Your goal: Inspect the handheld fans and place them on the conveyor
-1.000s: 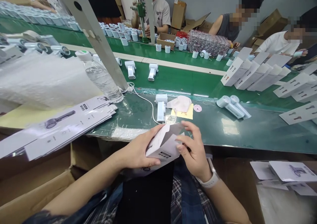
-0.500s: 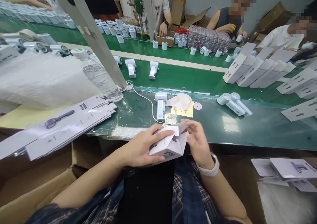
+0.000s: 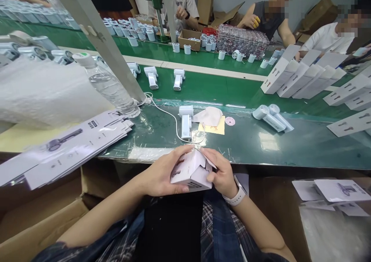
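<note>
Between my hands, just off the front edge of the green bench, is a white printed cardboard box (image 3: pixel 189 173). My left hand (image 3: pixel 166 173) wraps round its left side, thumb along the lower face and fingers over the top. At the right end, my right hand (image 3: pixel 220 172) grips the folded flaps, its fingers bent over them. Beyond the box a pale blue handheld fan (image 3: pixel 186 123) lies on the bench, with a white cable (image 3: pixel 176 125) curving beside it. To its right, a white cloth-like piece (image 3: pixel 209 116) partly covers a yellow note (image 3: pixel 218 126).
Flat printed cartons (image 3: pixel 72 146) and a water bottle (image 3: pixel 108 86) lie left, near a slanted metal post (image 3: pixel 107 45). White fan parts (image 3: pixel 272 119) lie right, before upright open boxes (image 3: pixel 282 74). Co-workers sit across the green belt (image 3: pixel 203 82). An open cardboard box (image 3: pixel 43 223) is lower left.
My right hand has moved in from spread fingers to a grip on the box's end, and the raised flaps are now folded down. Across the belt, co-workers' hands have shifted.
</note>
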Available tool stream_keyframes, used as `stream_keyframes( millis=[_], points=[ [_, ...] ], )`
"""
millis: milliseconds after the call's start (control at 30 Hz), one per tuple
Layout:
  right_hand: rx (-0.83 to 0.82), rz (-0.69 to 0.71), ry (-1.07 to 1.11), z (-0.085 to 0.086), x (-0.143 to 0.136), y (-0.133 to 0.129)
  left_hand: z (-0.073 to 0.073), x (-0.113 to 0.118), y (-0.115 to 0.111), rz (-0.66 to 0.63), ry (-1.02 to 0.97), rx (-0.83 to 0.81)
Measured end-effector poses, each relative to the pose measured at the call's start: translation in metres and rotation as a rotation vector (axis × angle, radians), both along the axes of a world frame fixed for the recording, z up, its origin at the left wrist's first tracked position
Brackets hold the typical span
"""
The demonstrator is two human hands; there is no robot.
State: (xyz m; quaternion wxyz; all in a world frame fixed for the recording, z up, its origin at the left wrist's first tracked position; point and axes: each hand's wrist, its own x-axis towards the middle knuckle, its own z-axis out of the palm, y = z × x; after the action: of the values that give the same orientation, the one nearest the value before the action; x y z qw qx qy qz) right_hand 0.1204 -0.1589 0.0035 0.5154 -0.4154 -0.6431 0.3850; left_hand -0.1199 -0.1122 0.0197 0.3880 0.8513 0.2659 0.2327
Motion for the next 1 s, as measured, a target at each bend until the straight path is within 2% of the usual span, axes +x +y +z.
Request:
stream_keyframes(
  millis=[100,300,400,533,700,833,1000],
  points=[
    [-0.036,0.064,0.05,0.005,0.006,0.001,0.004,-0.005,0.0,0.014,0.05,-0.008],
    [-0.321,0.316,0.233,0.011,0.017,0.009,0.012,-0.008,0.006,-0.055,0.084,0.137],
    [-0.443,0.358,0.359,0.01,0.018,0.008,0.011,-0.007,0.007,-0.101,0.074,0.206],
    [-0.538,0.404,0.37,0.007,0.012,0.005,0.011,-0.004,0.005,-0.158,0.119,0.244],
    [-0.507,0.34,0.274,0.002,0.001,0.005,0.013,-0.004,0.004,-0.166,0.184,0.225],
    [-0.491,0.301,0.294,-0.004,-0.008,0.004,0.012,-0.004,0.004,-0.164,0.166,0.211],
    [-0.47,0.213,0.246,-0.008,-0.011,0.002,0.005,-0.005,0.006,-0.132,0.12,0.091]
  ],
)
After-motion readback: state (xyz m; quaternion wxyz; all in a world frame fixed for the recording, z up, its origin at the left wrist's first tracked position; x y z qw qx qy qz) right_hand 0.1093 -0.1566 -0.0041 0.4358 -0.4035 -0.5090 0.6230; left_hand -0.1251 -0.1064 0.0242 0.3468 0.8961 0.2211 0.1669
